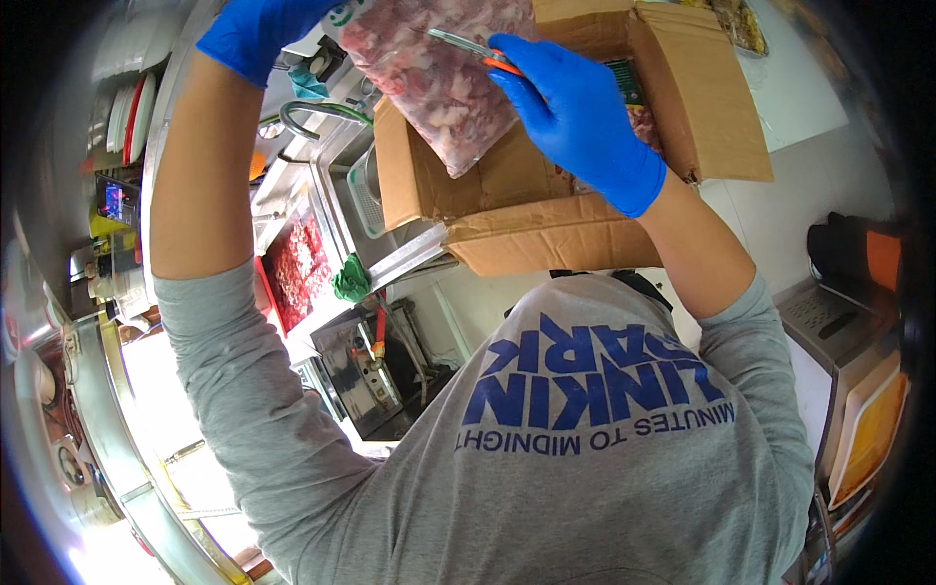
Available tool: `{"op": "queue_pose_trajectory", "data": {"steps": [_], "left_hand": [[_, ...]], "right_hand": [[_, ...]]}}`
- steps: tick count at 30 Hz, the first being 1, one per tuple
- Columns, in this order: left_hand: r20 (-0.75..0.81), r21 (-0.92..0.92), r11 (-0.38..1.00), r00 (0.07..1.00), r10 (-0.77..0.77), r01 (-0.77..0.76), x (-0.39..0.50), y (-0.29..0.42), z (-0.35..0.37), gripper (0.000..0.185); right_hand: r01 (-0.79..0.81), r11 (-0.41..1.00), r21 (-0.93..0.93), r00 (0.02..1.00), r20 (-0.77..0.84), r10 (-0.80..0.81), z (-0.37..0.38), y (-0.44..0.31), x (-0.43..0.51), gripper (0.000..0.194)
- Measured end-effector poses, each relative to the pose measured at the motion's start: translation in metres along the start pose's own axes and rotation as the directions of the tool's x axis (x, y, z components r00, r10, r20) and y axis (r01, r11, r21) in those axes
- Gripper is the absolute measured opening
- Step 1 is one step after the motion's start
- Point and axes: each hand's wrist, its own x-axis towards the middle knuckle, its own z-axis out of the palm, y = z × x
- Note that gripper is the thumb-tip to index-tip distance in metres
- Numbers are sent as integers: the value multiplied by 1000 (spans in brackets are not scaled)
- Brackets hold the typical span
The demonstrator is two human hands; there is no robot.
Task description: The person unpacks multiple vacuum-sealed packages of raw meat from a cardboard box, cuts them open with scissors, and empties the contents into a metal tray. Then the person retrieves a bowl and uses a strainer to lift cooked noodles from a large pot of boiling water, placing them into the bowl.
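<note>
My left hand (274,33), in a blue glove, is raised at the top left and grips the upper corner of a clear plastic bag of raw meat pieces (439,80); its fingertips are cut off by the picture's edge. The bag hangs slanting over an open cardboard box (556,238). My right hand (578,110), gloved in blue too, holds scissors (468,47) with an orange handle, their blades lying across the front of the bag. Beneath my right wrist, another bag of meat (643,124) with a green label shows inside the box.
Left of the box is a steel sink (351,197) with a curved faucet (303,117) and a plastic basket (364,194). A red tray of raw meat (296,270) and a green cloth (352,278) are nearby. The box's flaps stick outward. Another bag (738,25) lies beyond it.
</note>
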Motion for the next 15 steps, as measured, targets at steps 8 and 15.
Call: {"op": "queue_pose_trajectory", "data": {"steps": [8, 15], "left_hand": [[-95, 7, 998, 993, 63, -63, -22, 37, -29, 26], [-176, 38, 978, 962, 207, -204, -26, 48, -62, 21]], "right_hand": [[-28, 992, -119, 994, 102, 40, -23, 28, -34, 33], [15, 992, -127, 993, 119, 1, -29, 60, -37, 28]]}}
